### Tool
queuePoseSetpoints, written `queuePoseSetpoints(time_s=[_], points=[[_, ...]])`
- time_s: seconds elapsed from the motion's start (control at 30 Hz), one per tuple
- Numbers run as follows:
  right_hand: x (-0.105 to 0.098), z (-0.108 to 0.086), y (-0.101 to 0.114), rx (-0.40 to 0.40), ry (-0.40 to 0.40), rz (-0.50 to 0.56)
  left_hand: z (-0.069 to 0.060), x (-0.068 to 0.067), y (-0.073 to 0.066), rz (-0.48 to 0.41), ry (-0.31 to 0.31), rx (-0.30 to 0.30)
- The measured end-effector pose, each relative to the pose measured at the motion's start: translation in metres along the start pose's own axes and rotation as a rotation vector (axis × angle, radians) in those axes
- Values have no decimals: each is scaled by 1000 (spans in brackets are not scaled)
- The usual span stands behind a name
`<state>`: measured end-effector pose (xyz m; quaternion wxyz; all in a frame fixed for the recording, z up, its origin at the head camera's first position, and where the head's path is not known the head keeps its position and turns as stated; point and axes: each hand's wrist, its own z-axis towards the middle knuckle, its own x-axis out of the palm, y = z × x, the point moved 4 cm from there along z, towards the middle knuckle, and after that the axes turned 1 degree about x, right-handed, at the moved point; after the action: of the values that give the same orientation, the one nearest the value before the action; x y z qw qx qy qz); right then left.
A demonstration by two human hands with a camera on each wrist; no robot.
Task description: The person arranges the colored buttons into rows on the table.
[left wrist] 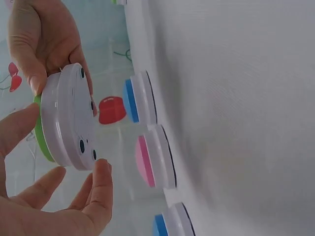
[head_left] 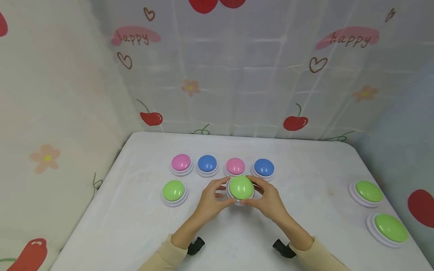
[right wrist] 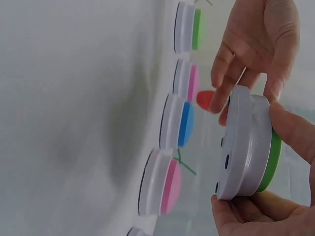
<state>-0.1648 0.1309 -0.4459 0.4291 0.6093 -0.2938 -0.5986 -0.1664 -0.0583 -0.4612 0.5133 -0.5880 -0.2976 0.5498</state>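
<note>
Both hands hold a round push button with a green dome (head_left: 241, 187) and a white base, raised above the table. My left hand (head_left: 211, 201) grips its left side and my right hand (head_left: 269, 200) its right side, thumbs at the near edge. In the left wrist view the white base (left wrist: 64, 118) stands tilted on edge, showing dark spots on its underside. The right wrist view shows the right hand's thumb near the green dome (right wrist: 272, 160) and its fingers along the base. Just behind are a pink button (head_left: 235, 166) and a blue button (head_left: 264, 167).
Farther left in the back row sit another pink button (head_left: 181, 162) and another blue button (head_left: 207, 163). One green button (head_left: 173, 190) lies left of the hands. Two more green buttons (head_left: 369, 192) lie near the right edge of the white table (head_left: 118, 222). Printed curtains surround it.
</note>
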Motion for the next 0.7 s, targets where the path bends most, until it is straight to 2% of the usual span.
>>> queuePoseSetpoints(time_s=[0.23, 0.5, 0.7], points=[[32, 15, 5, -4, 58, 38, -8, -21, 15, -3, -68, -50], [63, 35, 13, -3, 99, 22, -15, -44, 29, 23, -167, -128], [83, 46, 14, 5, 144, -7, -21, -54, 39, 39, -214, -150]])
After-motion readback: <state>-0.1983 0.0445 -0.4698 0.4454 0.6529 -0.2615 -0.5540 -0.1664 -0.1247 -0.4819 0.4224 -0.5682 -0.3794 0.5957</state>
